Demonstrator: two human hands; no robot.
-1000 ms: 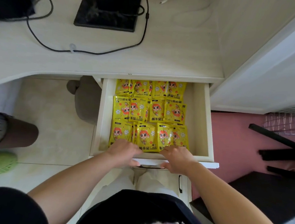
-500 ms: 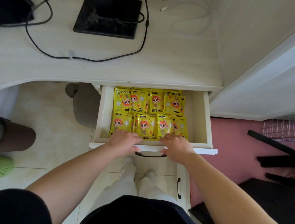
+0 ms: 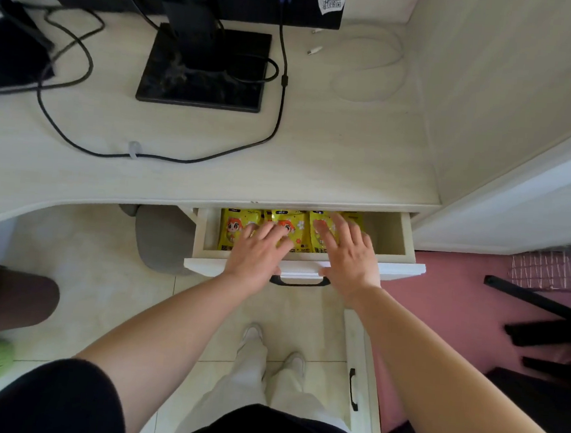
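- Two hands show in the head view, both flat and unclenched. The left hand point(image 3: 257, 258) lies with its fingers spread on the yellow packets point(image 3: 239, 226). The right hand point(image 3: 349, 255) lies just beside it in the same way, reaching a little further back.
- Neither hand grasps anything. The heels of both palms sit over the front panel point(image 3: 205, 266), with the black handle point(image 3: 299, 281) between the wrists.
- The drawer point(image 3: 402, 239) stands only partly out from under the worktop point(image 3: 316, 150). One row of packets shows, and whatever lies behind it is hidden under the worktop's edge.
- The packets look like light, soft, glossy sachets, so they will probably slide over one another and spring up if left loose. A broad, flat palm should hold them down better than a pinch. To lift one, the sealed edge is the likeliest place to take hold.
- The drawer looks stiff and light. It is best taken by the handle, or pushed evenly on the front panel. Fingers left inside risk being caught under the worktop's edge.
- Further back on the worktop stand a monitor stand point(image 3: 203, 69), a black cable point(image 3: 278, 113) and a white cable point(image 3: 367, 69).
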